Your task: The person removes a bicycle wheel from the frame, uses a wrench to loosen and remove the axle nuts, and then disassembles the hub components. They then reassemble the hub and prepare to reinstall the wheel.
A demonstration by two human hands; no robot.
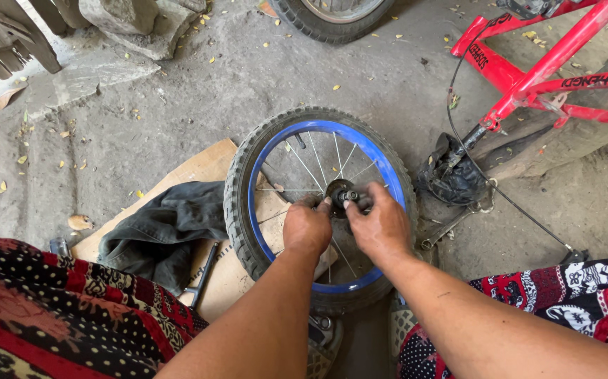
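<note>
A small bicycle wheel [248, 175] with a grey tyre, blue rim and thin spokes lies flat on the ground in front of me. Its dark hub [340, 191] with the axle sits in the middle. My left hand [306, 226] pinches the hub from the left with fingertips closed on it. My right hand [381, 224] grips the axle end from the right, fingers curled around it. Both hands meet over the hub and hide part of it.
Flat cardboard [205, 168] lies under the wheel's left side with a dark crumpled cloth [167, 228] and a black tool [202, 274] on it. A red bicycle frame [542, 70] with a cable lies at right. Another tyre [332, 17] and stones [128, 28] lie beyond.
</note>
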